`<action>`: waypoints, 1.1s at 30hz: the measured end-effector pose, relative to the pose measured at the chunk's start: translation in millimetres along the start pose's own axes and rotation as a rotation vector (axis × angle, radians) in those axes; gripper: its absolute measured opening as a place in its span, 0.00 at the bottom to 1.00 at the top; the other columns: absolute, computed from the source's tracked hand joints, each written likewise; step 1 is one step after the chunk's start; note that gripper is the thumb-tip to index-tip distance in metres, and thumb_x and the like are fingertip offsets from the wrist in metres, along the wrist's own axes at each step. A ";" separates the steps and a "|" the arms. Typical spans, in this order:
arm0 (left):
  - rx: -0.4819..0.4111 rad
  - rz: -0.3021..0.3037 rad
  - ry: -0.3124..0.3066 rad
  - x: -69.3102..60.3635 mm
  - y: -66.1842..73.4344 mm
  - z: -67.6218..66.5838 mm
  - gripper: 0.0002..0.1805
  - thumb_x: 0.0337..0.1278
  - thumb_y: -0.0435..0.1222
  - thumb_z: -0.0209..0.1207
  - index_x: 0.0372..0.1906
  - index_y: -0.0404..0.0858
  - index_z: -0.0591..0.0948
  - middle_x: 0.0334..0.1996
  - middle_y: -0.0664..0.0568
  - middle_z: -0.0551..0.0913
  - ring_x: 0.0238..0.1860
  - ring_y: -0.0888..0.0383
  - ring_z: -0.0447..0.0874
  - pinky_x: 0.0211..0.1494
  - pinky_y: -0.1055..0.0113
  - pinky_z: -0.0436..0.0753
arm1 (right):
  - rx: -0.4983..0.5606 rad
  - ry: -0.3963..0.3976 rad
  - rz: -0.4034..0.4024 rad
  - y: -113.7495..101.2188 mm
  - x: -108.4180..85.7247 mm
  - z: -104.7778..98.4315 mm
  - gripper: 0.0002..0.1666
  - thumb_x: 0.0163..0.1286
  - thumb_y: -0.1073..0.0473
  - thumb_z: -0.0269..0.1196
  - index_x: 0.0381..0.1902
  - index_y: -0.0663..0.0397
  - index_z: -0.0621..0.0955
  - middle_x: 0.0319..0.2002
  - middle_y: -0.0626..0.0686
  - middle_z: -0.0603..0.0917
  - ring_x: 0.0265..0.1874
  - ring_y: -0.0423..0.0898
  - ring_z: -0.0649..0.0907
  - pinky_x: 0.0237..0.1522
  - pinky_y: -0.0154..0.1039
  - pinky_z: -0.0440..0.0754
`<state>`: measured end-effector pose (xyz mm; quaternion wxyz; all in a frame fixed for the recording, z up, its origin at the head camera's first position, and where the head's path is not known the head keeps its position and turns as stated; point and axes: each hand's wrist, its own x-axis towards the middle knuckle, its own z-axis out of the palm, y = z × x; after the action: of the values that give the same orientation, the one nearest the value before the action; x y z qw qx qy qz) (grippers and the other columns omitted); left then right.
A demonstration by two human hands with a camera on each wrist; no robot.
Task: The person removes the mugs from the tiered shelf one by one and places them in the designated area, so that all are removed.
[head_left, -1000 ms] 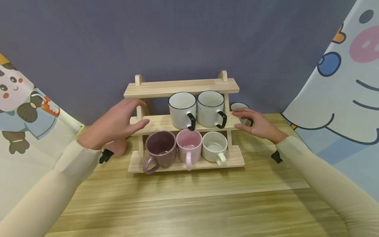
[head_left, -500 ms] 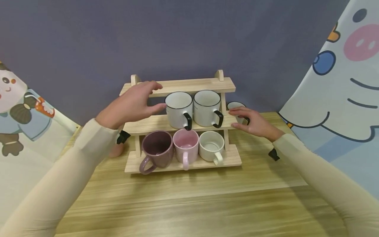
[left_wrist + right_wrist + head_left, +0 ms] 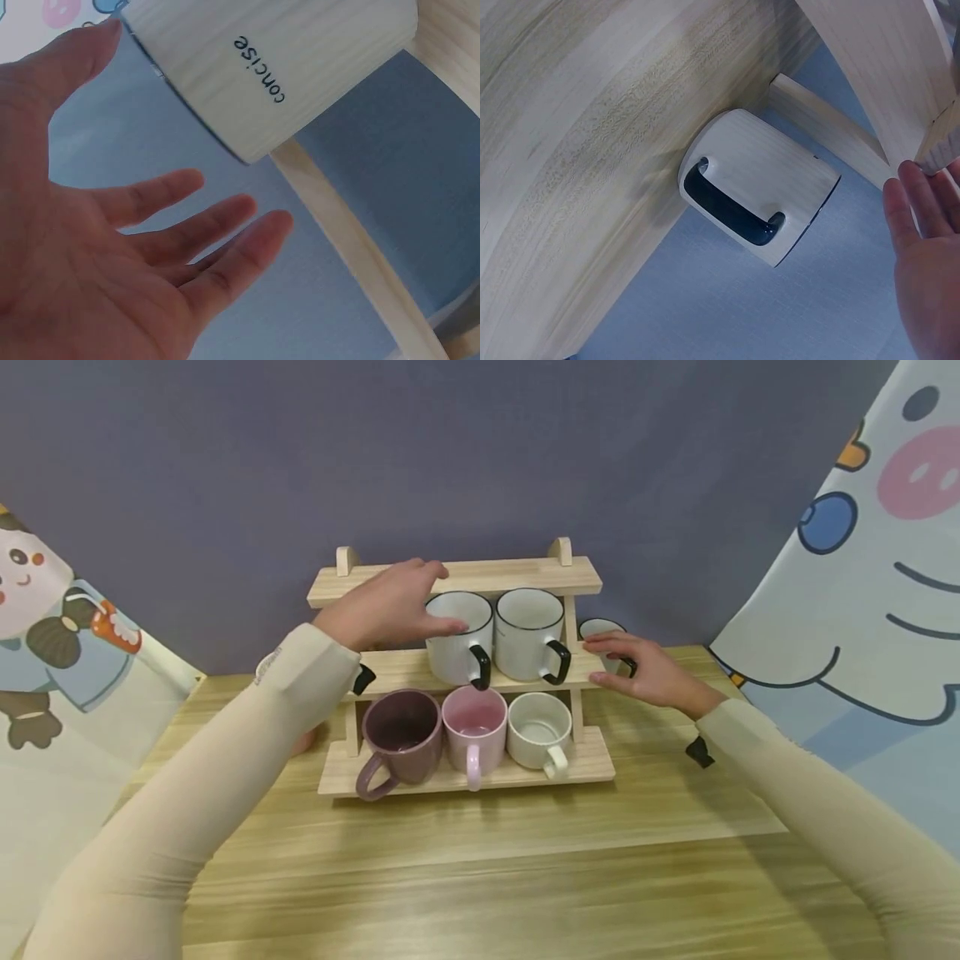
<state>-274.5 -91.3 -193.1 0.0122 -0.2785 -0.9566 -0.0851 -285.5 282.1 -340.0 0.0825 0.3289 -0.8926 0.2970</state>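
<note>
In the head view my left hand [image 3: 390, 606] reaches over the middle shelf to the left white mug [image 3: 459, 652], which has a black rim and handle. Its thumb lies at the rim; whether it touches is unclear. The left wrist view shows the fingers [image 3: 217, 225] spread and apart from the mug, which reads "concise". A second white mug [image 3: 528, 635] stands close on its right. My right hand [image 3: 648, 675] has its fingertips at the right end of the wooden rack [image 3: 450, 578], apparently touching it, with loosely extended fingers and no mug held.
On the bottom shelf stand a purple mug [image 3: 408, 739], a pink mug [image 3: 476, 731] and a cream cup [image 3: 538, 731]. Another white mug [image 3: 757, 187] with a black handle stands on the table right of the rack. Pinkish ware [image 3: 303, 742] shows partly behind my left sleeve.
My left hand has moved right and up from the rack's left end to the left white mug. The right hand stays at the rack's right end, and the mugs have not moved.
</note>
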 end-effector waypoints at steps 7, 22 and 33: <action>0.010 -0.018 -0.041 11.9 9.6 1.6 0.46 0.49 0.63 0.59 0.63 0.32 0.67 0.56 0.40 0.72 0.54 0.49 0.71 0.57 0.56 0.71 | 0.018 0.007 0.001 -1.9 -2.1 -0.6 0.31 0.62 0.55 0.67 0.61 0.59 0.74 0.61 0.55 0.72 0.58 0.52 0.72 0.52 0.52 0.74; 0.020 -0.007 -0.061 14.8 17.2 -1.4 0.46 0.47 0.55 0.64 0.67 0.35 0.63 0.61 0.41 0.67 0.60 0.48 0.66 0.60 0.55 0.69 | 0.009 0.011 0.006 -1.8 -0.7 0.8 0.31 0.62 0.54 0.67 0.61 0.58 0.75 0.61 0.53 0.72 0.57 0.50 0.73 0.52 0.50 0.73; -0.038 0.066 -0.132 6.8 9.3 -6.5 0.42 0.44 0.41 0.65 0.67 0.37 0.63 0.57 0.43 0.65 0.52 0.51 0.69 0.57 0.57 0.70 | 0.021 0.011 0.008 -0.6 -1.4 1.5 0.31 0.62 0.54 0.67 0.61 0.58 0.74 0.61 0.53 0.72 0.58 0.50 0.73 0.52 0.48 0.74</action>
<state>-275.4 -81.1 -184.8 -0.0537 -0.3148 -0.9439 -0.0842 -284.0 281.6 -341.4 0.0829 0.3246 -0.8903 0.3084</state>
